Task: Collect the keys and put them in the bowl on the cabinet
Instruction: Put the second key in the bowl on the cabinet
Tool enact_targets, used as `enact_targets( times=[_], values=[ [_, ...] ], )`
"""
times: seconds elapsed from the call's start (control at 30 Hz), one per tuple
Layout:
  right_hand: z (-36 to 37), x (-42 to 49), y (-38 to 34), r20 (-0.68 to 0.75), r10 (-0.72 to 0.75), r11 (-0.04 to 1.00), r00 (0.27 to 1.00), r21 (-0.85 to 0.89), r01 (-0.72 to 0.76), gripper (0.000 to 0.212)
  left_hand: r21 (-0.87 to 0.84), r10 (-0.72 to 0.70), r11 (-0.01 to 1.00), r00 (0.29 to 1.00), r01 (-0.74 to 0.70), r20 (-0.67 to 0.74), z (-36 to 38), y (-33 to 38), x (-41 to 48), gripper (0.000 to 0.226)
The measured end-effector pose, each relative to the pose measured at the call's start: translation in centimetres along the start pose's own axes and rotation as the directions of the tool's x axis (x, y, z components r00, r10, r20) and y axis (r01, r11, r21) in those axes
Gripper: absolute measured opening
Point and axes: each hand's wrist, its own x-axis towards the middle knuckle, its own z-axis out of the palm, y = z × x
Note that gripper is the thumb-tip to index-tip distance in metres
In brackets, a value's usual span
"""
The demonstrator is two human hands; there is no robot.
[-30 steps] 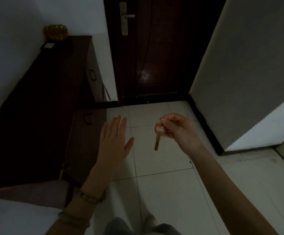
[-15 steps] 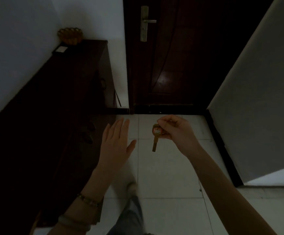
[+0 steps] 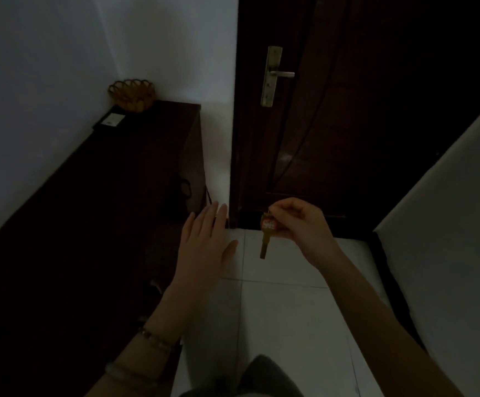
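Pinching the keys [image 3: 266,233] at their head in our right hand [image 3: 299,224], blade hanging straight down, we see the bowl [image 3: 132,95] up and to the left at the cabinet's [image 3: 95,202] far end, nearer our empty, flat left hand [image 3: 204,247]

Home entryway: dark door [image 3: 347,124], cabinet [image 3: 118,196], tiled floor [image 3: 284,310].

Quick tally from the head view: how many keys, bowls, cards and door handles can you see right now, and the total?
Keys: 1, a brass key with a red tag, hanging from the right hand
Bowls: 1, a woven bowl at the far end of the cabinet
Cards: 1, a pale card beside the bowl
Door handles: 1, a metal lever handle
Total: 4
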Motion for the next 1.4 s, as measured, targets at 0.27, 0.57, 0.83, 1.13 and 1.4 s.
enact_targets(
  times=[0.27, 0.57, 0.83, 1.13, 1.4],
  values=[
    [2.1, 13.3, 0.6, 0.122, 0.033, 0.999, 0.992, -0.02, -0.03, 0.006, 0.138, -0.121, 0.983, 0.993, 0.12, -0.004, 3.5, -6.3, 8.7, 0.067],
    [3.9, 32.6, -1.0, 0.279, 0.022, 1.0, 0.96, -0.026, -0.016, 0.006, 0.231, -0.271, 0.938, 0.962, 0.257, 0.027, 7.7, -11.4, 23.5, 0.066],
    [6.7, 45.1, -1.9, 0.414, -0.005, 1.0, 0.91, -0.025, 0.017, 0.016, 0.314, -0.402, 0.872, 0.915, 0.376, 0.022, 10.9, -15.4, 32.4, 0.07],
    [12.1, 54.1, -1.2, 0.543, 0.001, 1.0, 0.84, 0.001, -0.001, 0.025, 0.365, -0.521, 0.791, 0.853, 0.491, -0.02, 12.1, -21.8, 37.5, 0.069],
    [20.4, 62.1, -1.6, 0.62, -0.02, 1.0, 0.785, 0.011, 0.017, 0.027, 0.353, -0.579, 0.735, 0.807, 0.579, -0.117, 10.3, -29.4, 41.8, 0.066]
  ],
)
